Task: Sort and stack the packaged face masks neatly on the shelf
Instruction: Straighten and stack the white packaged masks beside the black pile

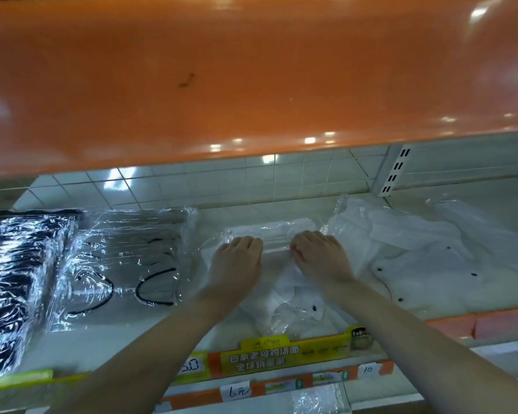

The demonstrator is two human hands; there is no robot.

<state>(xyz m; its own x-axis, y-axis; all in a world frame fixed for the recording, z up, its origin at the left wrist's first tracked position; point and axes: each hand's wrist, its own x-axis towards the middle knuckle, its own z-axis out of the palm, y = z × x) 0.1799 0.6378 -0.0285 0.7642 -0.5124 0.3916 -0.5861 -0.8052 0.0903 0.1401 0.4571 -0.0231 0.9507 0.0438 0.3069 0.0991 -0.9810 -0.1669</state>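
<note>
Reaching in over the shelf's front edge, we have both hands curled down on one clear packet of white masks (274, 234) near the middle of the shelf (215, 213): the left hand (238, 258) grips its left end and the right hand (319, 253) grips its right end, knuckles up, fingertips hidden under the film. We judge the two-ended hold is there to keep the slippery wrapper flat and square as it goes onto the white packets beneath, which lie crooked toward the front edge. To the right, a loose heap of white masks (416, 249) sprawls toward the back right, apparently not yet sorted. To the left, a stack of clear packets with black ear loops (126, 258) sits tidy, and packets of dark masks (15, 279) lie at the left end, so colours seem grouped along the shelf. Price labels (281, 357) line the front lip; an orange shelf (251, 79) overhangs.
</note>
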